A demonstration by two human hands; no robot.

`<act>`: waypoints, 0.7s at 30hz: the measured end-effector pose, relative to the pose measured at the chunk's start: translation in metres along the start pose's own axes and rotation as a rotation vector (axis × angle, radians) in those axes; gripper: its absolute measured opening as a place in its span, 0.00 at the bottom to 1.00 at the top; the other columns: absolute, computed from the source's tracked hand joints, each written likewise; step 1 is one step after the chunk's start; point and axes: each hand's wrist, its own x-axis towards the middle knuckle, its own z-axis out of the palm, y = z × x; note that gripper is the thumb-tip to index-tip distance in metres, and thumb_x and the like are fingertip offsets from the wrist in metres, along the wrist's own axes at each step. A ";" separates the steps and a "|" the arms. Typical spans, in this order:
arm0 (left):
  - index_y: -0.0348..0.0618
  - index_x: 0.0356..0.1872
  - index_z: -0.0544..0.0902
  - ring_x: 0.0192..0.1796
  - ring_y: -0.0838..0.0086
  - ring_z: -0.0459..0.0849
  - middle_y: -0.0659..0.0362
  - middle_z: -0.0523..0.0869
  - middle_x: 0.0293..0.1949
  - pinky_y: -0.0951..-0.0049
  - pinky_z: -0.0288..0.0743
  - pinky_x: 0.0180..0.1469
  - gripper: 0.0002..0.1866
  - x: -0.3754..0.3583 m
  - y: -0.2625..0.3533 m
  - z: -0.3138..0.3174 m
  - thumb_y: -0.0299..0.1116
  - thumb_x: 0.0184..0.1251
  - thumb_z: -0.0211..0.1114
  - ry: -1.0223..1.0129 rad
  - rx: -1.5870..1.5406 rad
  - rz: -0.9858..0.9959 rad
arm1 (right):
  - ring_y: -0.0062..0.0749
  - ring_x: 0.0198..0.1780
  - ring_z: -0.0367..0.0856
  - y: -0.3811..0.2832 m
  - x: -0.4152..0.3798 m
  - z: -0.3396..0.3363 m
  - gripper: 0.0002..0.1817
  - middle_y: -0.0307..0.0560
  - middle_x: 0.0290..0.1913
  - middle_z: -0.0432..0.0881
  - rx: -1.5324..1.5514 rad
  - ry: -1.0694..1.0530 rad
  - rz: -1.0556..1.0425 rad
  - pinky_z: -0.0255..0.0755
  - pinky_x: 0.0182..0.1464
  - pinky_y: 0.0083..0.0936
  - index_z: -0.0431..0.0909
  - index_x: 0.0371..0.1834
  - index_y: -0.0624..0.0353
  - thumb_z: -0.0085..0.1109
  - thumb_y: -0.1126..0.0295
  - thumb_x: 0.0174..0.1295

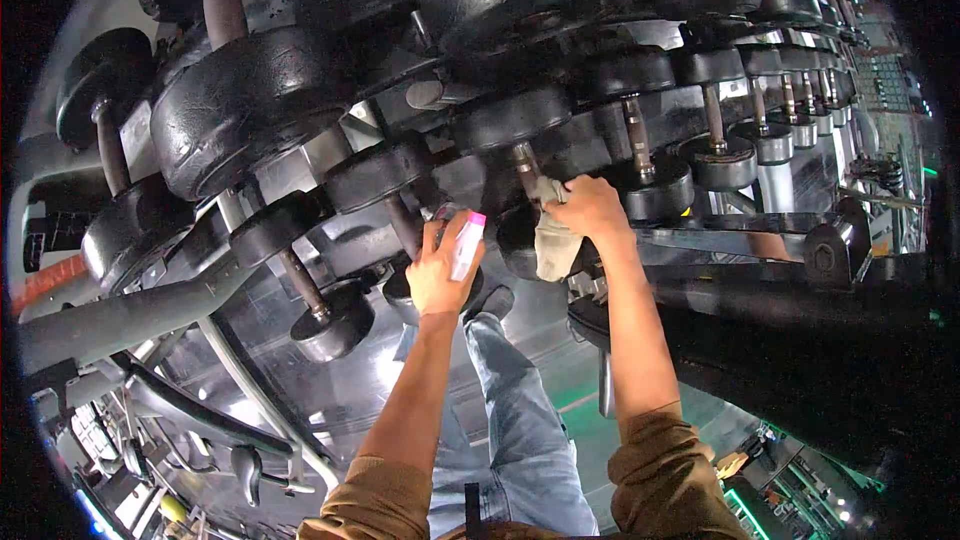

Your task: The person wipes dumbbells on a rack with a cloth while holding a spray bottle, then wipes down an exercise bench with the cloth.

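Below the tilted rows of dumbbells we see both of our hands raised to the dumbbell rack. Our left hand is wrapped around a small spray bottle with a pink cap, held upright just in front of a dark dumbbell handle. Our right hand is clenched on a pale cloth, which hangs down from the fist and presses against the metal handle of the next dumbbell over. The two hands are near each other but apart, the bottle to the left of the cloth.

Around them the rack carries black round-headed dumbbells in several rows, the larger heads at upper left and smaller ones running off to the right. Our sleeves are brown and pushed up the forearms. Beneath the hands we can see blue jeans and a dark shoe on the glossy floor, where a green line shows. More gym equipment sits at the lower left edge, too distorted to tell apart.
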 end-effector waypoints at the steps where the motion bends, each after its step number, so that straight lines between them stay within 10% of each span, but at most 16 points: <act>1: 0.68 0.56 0.78 0.36 0.55 0.87 0.63 0.80 0.50 0.56 0.83 0.34 0.22 0.000 0.000 0.000 0.48 0.58 0.67 0.003 -0.009 0.007 | 0.51 0.47 0.84 -0.002 -0.004 -0.007 0.29 0.58 0.42 0.86 -0.013 0.011 -0.070 0.78 0.52 0.38 0.84 0.49 0.61 0.67 0.48 0.53; 5: 0.67 0.56 0.78 0.35 0.55 0.87 0.62 0.80 0.49 0.56 0.83 0.33 0.22 0.000 0.000 -0.001 0.48 0.58 0.67 0.009 -0.011 0.026 | 0.48 0.46 0.84 -0.036 -0.018 -0.012 0.22 0.52 0.44 0.86 0.193 0.320 -0.072 0.79 0.48 0.40 0.85 0.50 0.41 0.73 0.56 0.48; 21: 0.64 0.58 0.79 0.43 0.55 0.85 0.59 0.79 0.51 0.56 0.83 0.39 0.23 0.000 0.002 -0.003 0.49 0.60 0.66 -0.045 -0.052 -0.021 | 0.51 0.49 0.82 -0.046 -0.032 0.020 0.18 0.50 0.48 0.82 0.184 0.295 -0.061 0.77 0.50 0.39 0.84 0.46 0.52 0.68 0.62 0.51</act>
